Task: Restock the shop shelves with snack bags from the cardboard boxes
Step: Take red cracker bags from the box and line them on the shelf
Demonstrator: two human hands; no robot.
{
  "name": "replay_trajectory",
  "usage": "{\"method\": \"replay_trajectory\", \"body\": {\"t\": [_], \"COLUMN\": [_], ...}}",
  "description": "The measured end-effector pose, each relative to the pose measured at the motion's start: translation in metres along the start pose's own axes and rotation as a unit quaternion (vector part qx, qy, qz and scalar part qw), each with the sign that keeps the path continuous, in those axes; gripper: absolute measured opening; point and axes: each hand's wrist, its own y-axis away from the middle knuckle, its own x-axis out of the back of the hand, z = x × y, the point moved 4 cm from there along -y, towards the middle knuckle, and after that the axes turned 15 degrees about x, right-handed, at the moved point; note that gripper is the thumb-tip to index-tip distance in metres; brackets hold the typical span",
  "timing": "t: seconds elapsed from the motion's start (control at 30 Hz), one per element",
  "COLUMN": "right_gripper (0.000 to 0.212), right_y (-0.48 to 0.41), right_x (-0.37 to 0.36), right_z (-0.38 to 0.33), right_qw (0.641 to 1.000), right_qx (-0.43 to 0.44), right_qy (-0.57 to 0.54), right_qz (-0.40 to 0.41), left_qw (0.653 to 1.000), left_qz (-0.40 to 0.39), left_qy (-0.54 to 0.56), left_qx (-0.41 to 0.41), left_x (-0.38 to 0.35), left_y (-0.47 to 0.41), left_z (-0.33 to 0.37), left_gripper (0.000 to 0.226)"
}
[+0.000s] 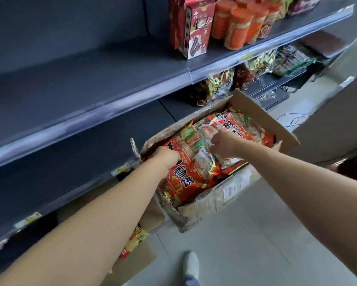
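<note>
Arms outstretched, the left hand (167, 156) and right hand (223, 145) each clench the upper edge of a red snack bag (186, 180) lying atop others in the open box (254, 112) under them. Dark shelves (80, 79) run left of the left hand; a shoe (191, 265) shows below the right hand.

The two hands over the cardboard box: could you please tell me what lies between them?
Head view: the top of the red snack bag, gripped by the left hand and right hand.

I see a shop: long grey shelves (115, 79) with price strips, packaged snacks (241, 27) standing in rows.
</note>
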Motion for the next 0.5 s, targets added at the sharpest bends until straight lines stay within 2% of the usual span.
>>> {"method": "replay_trajectory", "body": {"t": [0.07, 0.17, 0.3, 0.43, 0.5], "right_gripper": [0.044, 0.048, 0.029, 0.035, 0.029], "right_y": [-0.01, -0.021, -0.035, -0.047, -0.051], "right_x": [-0.011, -0.021, -0.027, -0.035, -0.042], "right_z": [0.003, 0.003, 0.0, 0.004, 0.006], "right_qw": [1.0, 0.999, 0.999, 1.0, 1.0], "right_qx": [0.004, 0.009, 0.014, -0.004, 0.0], "right_qy": [-0.021, -0.037, -0.02, -0.02, -0.003], "right_qz": [-0.015, -0.027, -0.029, -0.023, -0.024], "left_qw": [0.999, 0.993, 0.987, 0.983, 0.982], "left_qz": [-0.012, -0.018, -0.013, -0.009, -0.009], "left_qy": [0.036, 0.074, 0.103, 0.122, 0.125], "left_qx": [0.037, 0.094, 0.122, 0.135, 0.141], "left_x": [-0.002, -0.006, -0.011, -0.018, -0.02], "left_y": [-0.011, -0.018, -0.027, -0.031, -0.033], "left_z": [-0.01, -0.026, -0.027, -0.025, -0.025], "left_gripper": [0.042, 0.048, 0.049, 0.043, 0.043]}}
